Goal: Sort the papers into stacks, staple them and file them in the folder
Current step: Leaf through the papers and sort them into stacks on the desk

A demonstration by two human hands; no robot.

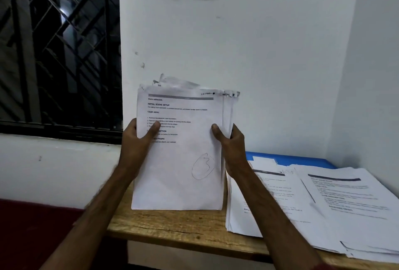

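Papers (pixel 183 161): one bundle held upright over the left end of the bench (pixel 172 226), lower edge seemingly resting on the wood. Left hand (pixel 138 140) grips the bundle's left edge, thumb across the printed front, fingers behind. Right hand (pixel 231 146) grips the right edge the same way, thumb on the front, fingers hidden behind. Top sheet has a pen-circled 3 low on the page. Top edges are ragged and not flush, with a crumpled sheet poking up at the back. From the upright hold, I'd say the bundle is being squared up.

Right of the hands, two more stacks lie flat on the bench. Mid stack (pixel 269 200) is just beside the held bundle. Far stack (pixel 349 205) overlaps it on the right and runs out of frame. Both are loosely fanned. Folder (pixel 302 159), blue, lies under their far ends by the wall, only its back strip showing.

Progress, my read: sorting is well on, with three groups. No staples show on any corner, though the corners are too blurry to be sure. No stapler in view. Nothing seen filed in the folder; papers lie on top of it. Left to do: square up, staple each stack, file all.
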